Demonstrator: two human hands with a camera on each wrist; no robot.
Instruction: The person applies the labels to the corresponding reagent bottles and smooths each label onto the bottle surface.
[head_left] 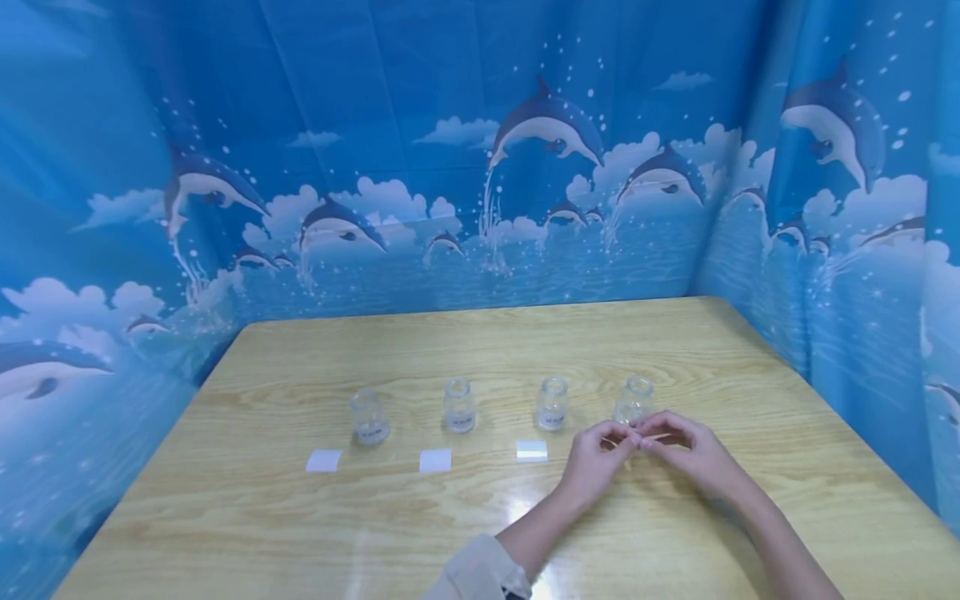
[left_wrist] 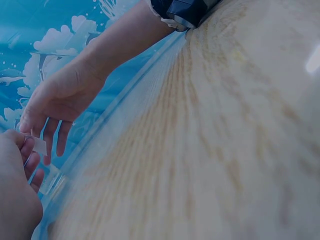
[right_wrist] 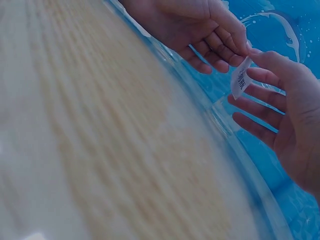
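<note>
Both hands meet over the wooden table (head_left: 315, 533), just in front of the rightmost of several small glass jars (head_left: 634, 398). My left hand (head_left: 600, 454) and right hand (head_left: 686, 446) each pinch a small white printed label (right_wrist: 240, 80) between thumb and fingertips. In the left wrist view the label (left_wrist: 39, 145) sits between my left hand (left_wrist: 17, 180) and the right hand (left_wrist: 60, 100). In the right wrist view the right hand (right_wrist: 290, 115) holds one edge and the left hand (right_wrist: 205, 30) the other.
Three more jars (head_left: 369, 417) (head_left: 459, 406) (head_left: 552, 403) stand in a row to the left, each with a white square (head_left: 324, 460) (head_left: 435, 460) (head_left: 532, 451) lying in front of it. A blue dolphin-print curtain (head_left: 480, 167) closes off the back and both sides.
</note>
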